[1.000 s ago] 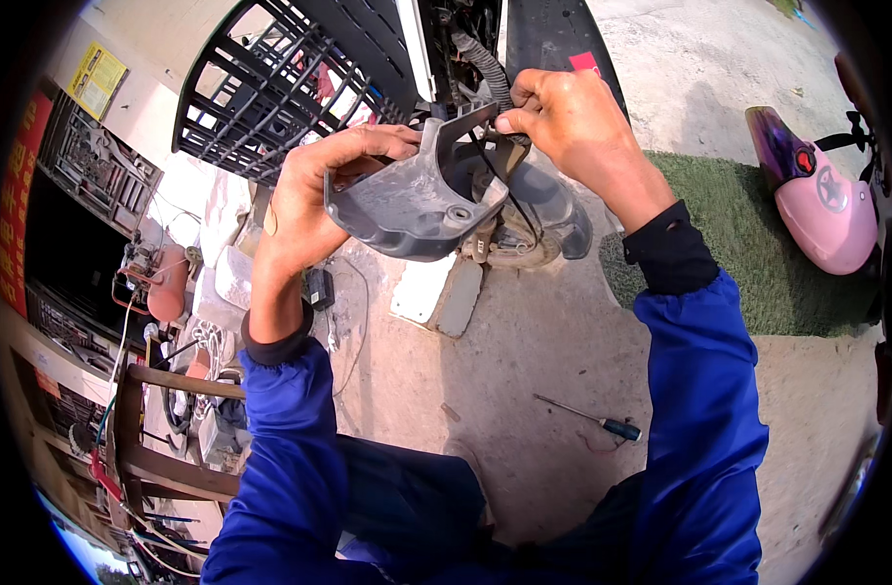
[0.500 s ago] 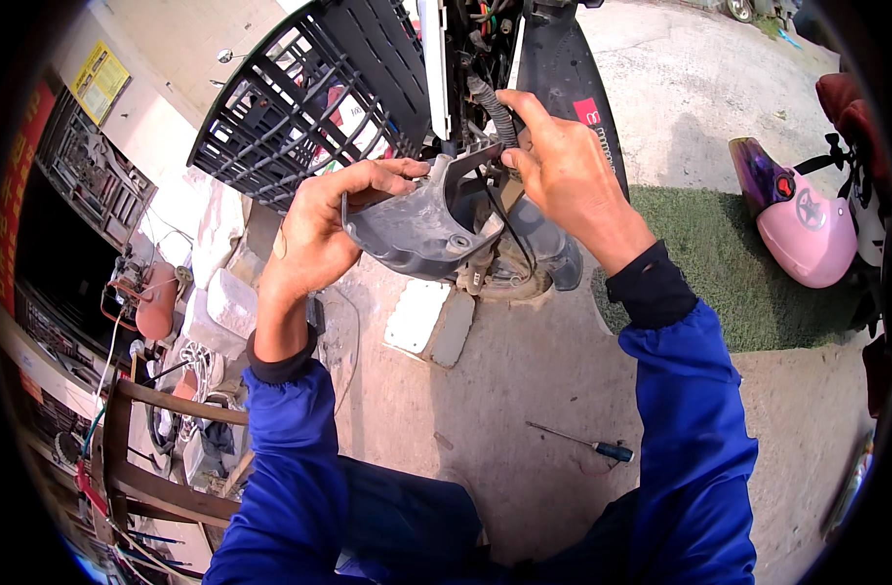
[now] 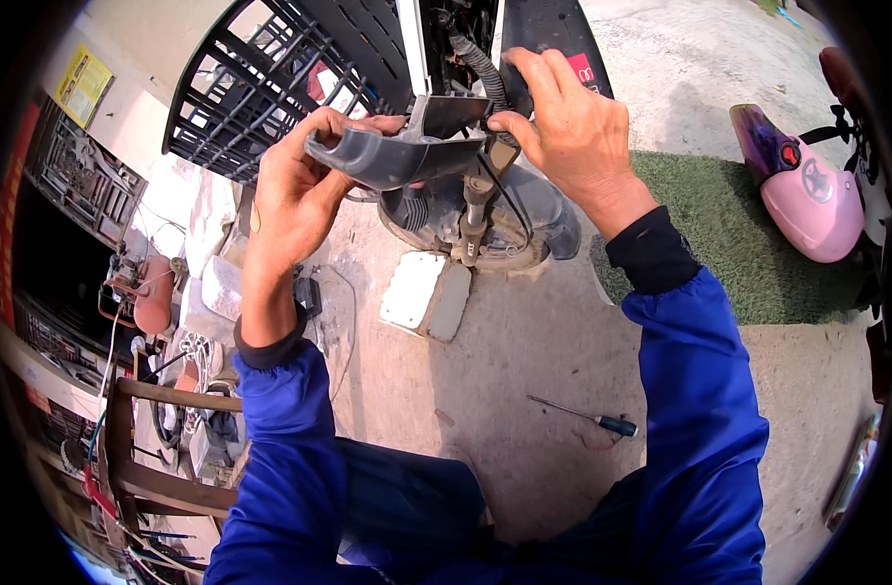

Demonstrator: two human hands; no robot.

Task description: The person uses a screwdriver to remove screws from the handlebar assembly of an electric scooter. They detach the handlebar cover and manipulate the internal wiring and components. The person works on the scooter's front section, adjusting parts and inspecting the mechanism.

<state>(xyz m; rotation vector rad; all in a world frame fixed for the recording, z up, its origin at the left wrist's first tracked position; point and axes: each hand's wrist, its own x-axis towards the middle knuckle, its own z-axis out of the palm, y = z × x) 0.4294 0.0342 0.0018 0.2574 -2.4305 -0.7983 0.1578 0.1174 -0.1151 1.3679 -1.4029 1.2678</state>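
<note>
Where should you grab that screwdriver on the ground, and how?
I'd take the screwdriver by its thick, dark handle, from above and the right, with the right hand. It lies flat, handle at the right end, thin shaft pointing left, so the handle offers more to hold.

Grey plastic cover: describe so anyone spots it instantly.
Find the big black grid basket at the upper left. Below and right of it, the left hand grips the grey plastic cover. Its broad, curved, solid shell sets it apart from the slim ribbed hose above.

Two hands (image 3: 295, 200), one grey cover (image 3: 392, 164), one screwdriver (image 3: 616, 426)
</note>
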